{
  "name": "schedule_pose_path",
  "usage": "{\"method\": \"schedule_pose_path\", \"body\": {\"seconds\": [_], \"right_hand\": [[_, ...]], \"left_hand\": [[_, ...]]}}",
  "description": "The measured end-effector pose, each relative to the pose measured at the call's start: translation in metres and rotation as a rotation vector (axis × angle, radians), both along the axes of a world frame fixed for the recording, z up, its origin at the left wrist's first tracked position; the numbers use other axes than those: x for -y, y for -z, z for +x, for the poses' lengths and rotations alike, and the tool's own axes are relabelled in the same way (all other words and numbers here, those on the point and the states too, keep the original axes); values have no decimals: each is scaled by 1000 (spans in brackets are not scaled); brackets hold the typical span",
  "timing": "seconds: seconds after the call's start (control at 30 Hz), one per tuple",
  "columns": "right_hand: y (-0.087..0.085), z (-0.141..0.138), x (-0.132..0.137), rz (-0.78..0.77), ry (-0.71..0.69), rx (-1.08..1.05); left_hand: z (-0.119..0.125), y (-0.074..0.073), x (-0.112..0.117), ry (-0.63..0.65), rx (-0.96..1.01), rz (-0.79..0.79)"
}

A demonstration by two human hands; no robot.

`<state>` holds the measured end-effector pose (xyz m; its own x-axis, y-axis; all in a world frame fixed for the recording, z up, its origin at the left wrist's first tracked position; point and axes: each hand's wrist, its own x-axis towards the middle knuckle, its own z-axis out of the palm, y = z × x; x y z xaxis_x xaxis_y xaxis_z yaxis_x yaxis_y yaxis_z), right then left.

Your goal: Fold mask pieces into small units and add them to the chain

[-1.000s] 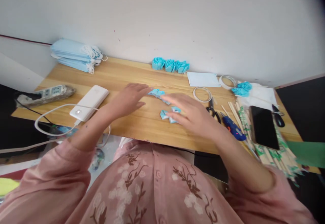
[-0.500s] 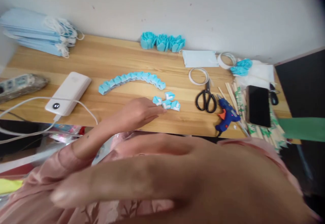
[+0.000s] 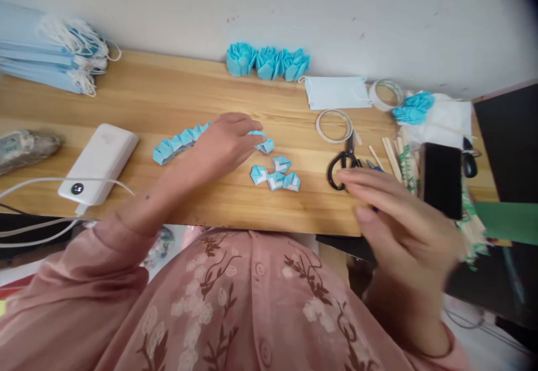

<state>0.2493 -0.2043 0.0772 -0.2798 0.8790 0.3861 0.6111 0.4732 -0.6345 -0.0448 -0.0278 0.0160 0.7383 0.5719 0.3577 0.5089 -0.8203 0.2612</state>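
Observation:
My left hand lies palm down on a curved chain of folded light-blue pieces, its fingers bent over the chain's right end. Three loose folded blue pieces lie just right of it near the table's front edge. My right hand hovers with fingers stretched out over the blue glue gun, which it mostly hides, close to the black scissors. It holds nothing that I can see.
A wooden table stands against a white wall. Stacked face masks at far left, a white power bank with cable, folded blue flowers at the back, a mask, tape rings, a black phone on chopsticks.
My right hand dropped away from the camera and moved right over the glue gun. My left hand moved up from the loose pieces onto the chain's right end.

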Motion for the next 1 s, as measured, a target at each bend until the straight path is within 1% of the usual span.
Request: {"method": "schedule_pose_path", "body": {"seconds": [0.07, 0.1, 0.17, 0.27, 0.33, 0.4, 0.53, 0.63, 0.7, 0.8, 0.9, 1.0], "right_hand": [[22, -13, -39, -47, 32, 32], [31, -18, -54, -51, 44, 63], [47, -27, -73, -124, 34, 135], [63, -35, -82, -195, -77, 210], [71, -41, -85, -201, -146, 233], [77, -47, -89, -196, -186, 246], [83, -60, -101, -195, -221, 266], [85, -63, -107, -204, -229, 273], [86, -60, -108, -208, -232, 277], [84, -49, -106, -213, -238, 301], [77, -34, -102, -226, -226, 325], [66, -23, -98, -197, -180, 336]], "left_hand": [[9, 9, -12, 14, -20, -1], [13, 13, -18, 31, -33, -16], [22, 17, -26, 83, -70, -58], [33, 19, -33, 158, -121, -115], [37, 19, -35, 177, -138, -137], [38, 20, -36, 176, -136, -148], [36, 23, -36, 176, -101, -146], [31, 27, -38, 169, -85, -146], [26, 29, -39, 164, -93, -148], [17, 29, -38, 147, -108, -160], [9, 24, -34, 129, -93, -182], [3, 10, -22, 76, -50, -175]]}}
